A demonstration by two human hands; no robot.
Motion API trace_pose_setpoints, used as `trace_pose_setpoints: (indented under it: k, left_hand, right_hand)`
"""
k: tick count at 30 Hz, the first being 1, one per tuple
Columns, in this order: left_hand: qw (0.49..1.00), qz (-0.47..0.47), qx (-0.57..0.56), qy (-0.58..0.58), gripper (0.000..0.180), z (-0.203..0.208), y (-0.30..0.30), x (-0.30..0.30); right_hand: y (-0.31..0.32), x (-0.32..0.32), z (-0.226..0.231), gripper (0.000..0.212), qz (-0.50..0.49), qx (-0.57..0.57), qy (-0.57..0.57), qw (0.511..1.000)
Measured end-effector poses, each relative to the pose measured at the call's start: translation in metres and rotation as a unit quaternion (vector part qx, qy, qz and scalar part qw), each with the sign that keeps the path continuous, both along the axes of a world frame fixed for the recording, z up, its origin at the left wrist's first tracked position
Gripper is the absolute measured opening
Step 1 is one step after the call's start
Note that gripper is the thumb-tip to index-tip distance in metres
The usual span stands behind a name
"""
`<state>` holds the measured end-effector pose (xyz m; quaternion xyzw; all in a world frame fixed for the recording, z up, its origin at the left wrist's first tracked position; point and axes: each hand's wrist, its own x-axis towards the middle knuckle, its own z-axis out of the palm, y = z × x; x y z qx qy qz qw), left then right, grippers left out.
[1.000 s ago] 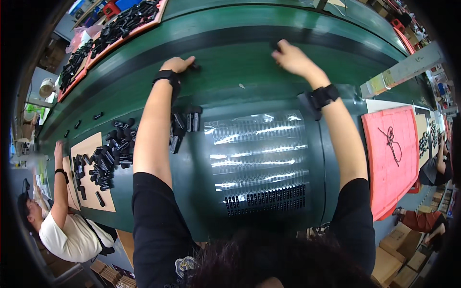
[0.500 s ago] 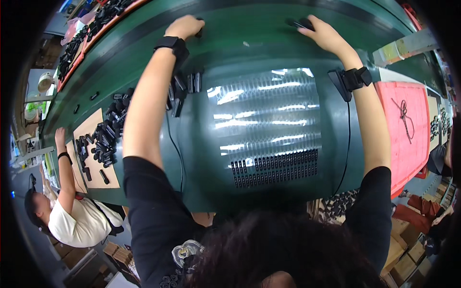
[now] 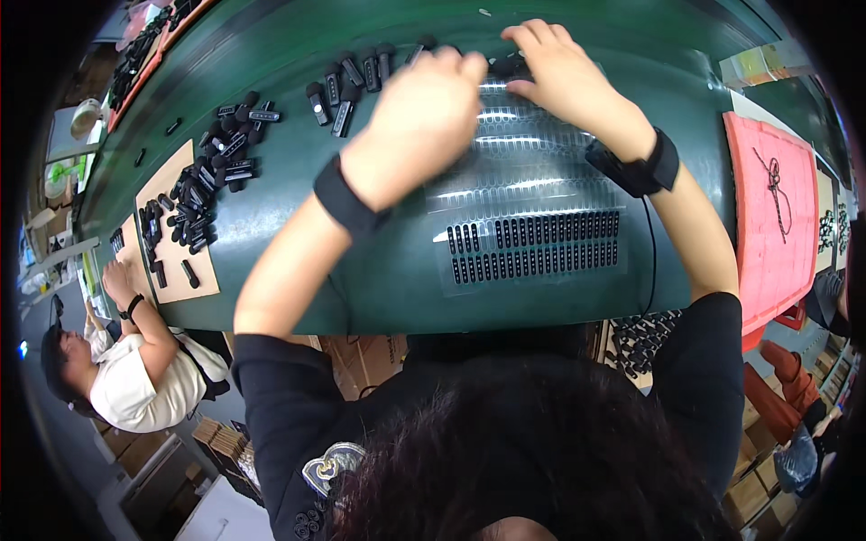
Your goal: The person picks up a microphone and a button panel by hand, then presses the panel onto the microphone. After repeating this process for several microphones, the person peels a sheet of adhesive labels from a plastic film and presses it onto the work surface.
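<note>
My left hand (image 3: 428, 108) is smeared by motion over the upper left of a clear sheet (image 3: 532, 196), close to my right hand. Whether its fingers hold anything is hidden. My right hand (image 3: 564, 77) is above the far part of the sheet, its thumb and fingers around a small black microphone (image 3: 511, 66). Two rows of black elongated stickers (image 3: 557, 233) fill the sheet's near end, with a gap in the upper row. Several black microphones (image 3: 371, 70) with round dark foam ends lie left of and beyond my left hand.
More microphones (image 3: 194, 194) are heaped on a tan board (image 3: 206, 270) at the left. A pink crate lid (image 3: 771, 225) with a tied cord stands right. A person in a white shirt (image 3: 149, 383) works at far left. Cables hang from my wrist bands (image 3: 665, 162).
Both hands have come nearer, from far apart to close together over the sheet. The left moved right, the right slightly left. The whole view has shifted, and more loose microphones show.
</note>
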<state>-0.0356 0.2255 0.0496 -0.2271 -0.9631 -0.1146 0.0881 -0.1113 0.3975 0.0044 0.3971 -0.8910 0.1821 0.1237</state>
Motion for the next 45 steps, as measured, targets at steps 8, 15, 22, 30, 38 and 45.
trace_pose_setpoints:
  k: [8,15,22,30,38,45]
  left_hand:
    - [0.931,-0.086,0.251,-0.250,0.014,-0.060,0.031,0.078]
    - [0.934,-0.017,0.267,-0.237,0.008,-0.058,0.043,0.087]
    - [0.933,0.007,0.277,-0.231,0.007,-0.061,0.045,0.086]
    - [0.949,-0.029,0.244,-0.196,0.009,-0.058,0.049,0.090]
    - [0.942,-0.183,0.254,-0.117,0.017,-0.007,0.043,0.131]
    - [0.776,0.023,0.580,-0.247,0.018,0.049,0.010,0.073]
  right_hand:
    - [0.019,0.044,0.001,0.038,-0.018,0.176,-0.263,0.949]
    - [0.021,0.049,-0.013,0.042,-0.020,0.100,-0.227,0.969]
    - [0.022,0.049,-0.008,0.042,-0.033,0.096,-0.253,0.962]
    - [0.019,0.046,-0.007,0.041,-0.035,0.103,-0.259,0.960]
    - [0.025,0.012,0.023,0.029,0.059,0.177,-0.392,0.901]
    - [0.035,-0.061,0.007,0.026,0.132,0.054,-0.243,0.959]
